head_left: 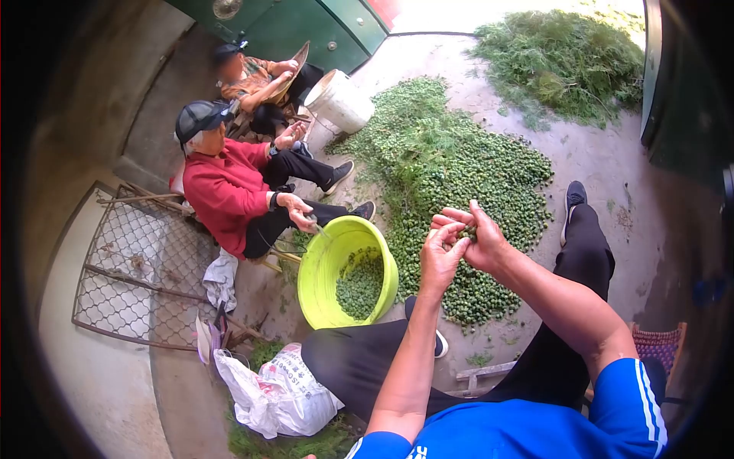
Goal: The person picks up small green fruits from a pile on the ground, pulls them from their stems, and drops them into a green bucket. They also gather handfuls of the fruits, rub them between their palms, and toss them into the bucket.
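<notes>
My two hands meet above a pile of small round green fruits (489, 172) on the floor. Cupped palm up, my right hand (488, 239) holds a few green fruits (468, 232). The fingers of my left hand (441, 264) are pinched together against that palm; what lies between them is too small to make out. Left of my hands, a yellow-green bucket (310, 279) is tilted towards me, with loose green fruits (359, 284) inside.
Two seated people work at the left, one in a red top (218, 187) reaching over the bucket's rim. A white bucket (340, 102) tilts beside the pile. Feathery green branches (562, 61) lie by the doorway. A white sack (287, 394) rests near my leg; a metal lattice (145, 264) leans left.
</notes>
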`<state>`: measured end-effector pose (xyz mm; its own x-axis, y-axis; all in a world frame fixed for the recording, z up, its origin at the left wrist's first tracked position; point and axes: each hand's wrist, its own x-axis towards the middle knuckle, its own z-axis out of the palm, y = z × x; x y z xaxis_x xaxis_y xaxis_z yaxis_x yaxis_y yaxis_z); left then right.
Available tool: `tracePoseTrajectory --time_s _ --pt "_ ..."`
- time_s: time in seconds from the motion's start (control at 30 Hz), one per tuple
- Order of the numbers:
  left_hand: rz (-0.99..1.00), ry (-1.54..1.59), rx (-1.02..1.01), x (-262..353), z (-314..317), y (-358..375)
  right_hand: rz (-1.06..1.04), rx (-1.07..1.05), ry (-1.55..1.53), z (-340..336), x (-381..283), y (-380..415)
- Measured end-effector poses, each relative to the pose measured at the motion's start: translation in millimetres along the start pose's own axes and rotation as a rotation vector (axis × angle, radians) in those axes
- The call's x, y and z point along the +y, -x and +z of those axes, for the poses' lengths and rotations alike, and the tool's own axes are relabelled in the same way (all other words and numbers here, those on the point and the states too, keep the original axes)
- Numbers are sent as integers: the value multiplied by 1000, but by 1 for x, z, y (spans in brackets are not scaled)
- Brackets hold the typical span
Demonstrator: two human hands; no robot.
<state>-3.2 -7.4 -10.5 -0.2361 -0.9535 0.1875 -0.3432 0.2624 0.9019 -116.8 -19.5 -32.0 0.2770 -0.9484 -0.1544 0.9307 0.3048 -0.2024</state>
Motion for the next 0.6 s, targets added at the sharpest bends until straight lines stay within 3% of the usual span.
tracePoseTrajectory --time_s 0.17,0.3,0.37,0.43,0.5,0.57,0.6 --pt "13 164 84 -18 5 1 -38 56 -39 1 2 -3" --pt "123 -72 114 -10 11 4 -101 73 39 -8 2 -8" --pt "151 50 130 -24 19 3 -111 105 40 -11 1 -9" --pt "21 251 61 -27 16 5 -113 106 20 -6 0 -5" --pt "-250 657 6 -20 7 8 -63 97 -27 -7 -2 -4" --pt "-255 728 -16 -25 2 8 -61 77 -35 -6 -1 -5" --pt "-287 964 -8 -27 -2 7 -52 85 -59 -2 -1 -2"
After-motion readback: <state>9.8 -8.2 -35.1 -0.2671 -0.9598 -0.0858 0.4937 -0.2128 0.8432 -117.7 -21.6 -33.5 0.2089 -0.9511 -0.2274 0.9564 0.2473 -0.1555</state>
